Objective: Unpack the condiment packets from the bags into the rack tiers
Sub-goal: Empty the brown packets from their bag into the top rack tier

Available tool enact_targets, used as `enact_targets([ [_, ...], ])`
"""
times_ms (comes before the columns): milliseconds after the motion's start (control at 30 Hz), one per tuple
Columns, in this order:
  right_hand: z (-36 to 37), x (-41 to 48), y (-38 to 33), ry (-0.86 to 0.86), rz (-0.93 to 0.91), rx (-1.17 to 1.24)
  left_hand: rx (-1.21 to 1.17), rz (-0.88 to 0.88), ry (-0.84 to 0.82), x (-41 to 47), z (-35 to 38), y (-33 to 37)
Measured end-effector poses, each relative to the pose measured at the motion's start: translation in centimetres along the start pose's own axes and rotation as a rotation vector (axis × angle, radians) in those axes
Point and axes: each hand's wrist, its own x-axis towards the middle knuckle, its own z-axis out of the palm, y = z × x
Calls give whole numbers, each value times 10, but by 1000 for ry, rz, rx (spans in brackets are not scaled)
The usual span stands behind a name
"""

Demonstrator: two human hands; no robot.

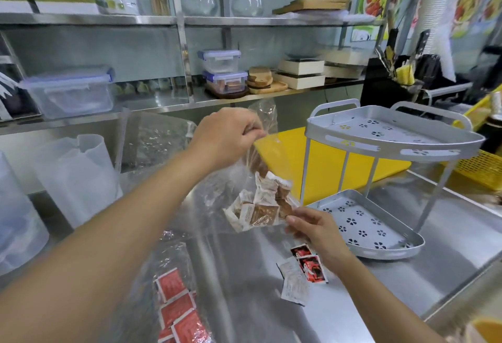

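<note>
My left hand (229, 136) pinches the top of a clear plastic bag (217, 190) and holds it up above the steel counter. Several white-and-brown condiment packets (260, 204) hang in its bottom. My right hand (312, 227) grips the bag's lower right corner. To the right stands a grey two-tier rack: the top tier (394, 136) and the bottom tier (375, 223) hold nothing that I can see. A second clear bag with red packets (176, 307) lies on the counter at lower left. A few loose red and white packets (301, 272) lie under my right wrist.
A yellow cutting board (326, 163) lies behind the rack. Translucent jugs (78, 177) stand at the left. Wall shelves (135, 20) behind hold lidded plastic boxes, wooden boards and jars. A yellow basket (480, 168) sits at the far right.
</note>
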Motion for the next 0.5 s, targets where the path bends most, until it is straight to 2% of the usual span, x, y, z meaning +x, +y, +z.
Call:
enact_targets([
  [167,-12,3,-24,120,-96,8,45,127,27,33,-11,21],
  [367,-31,8,-76,166,-291,23,126,308,111,93,-33,67],
  [500,-62,9,-115,264,-430,60,147,419,225,136,-44,107],
])
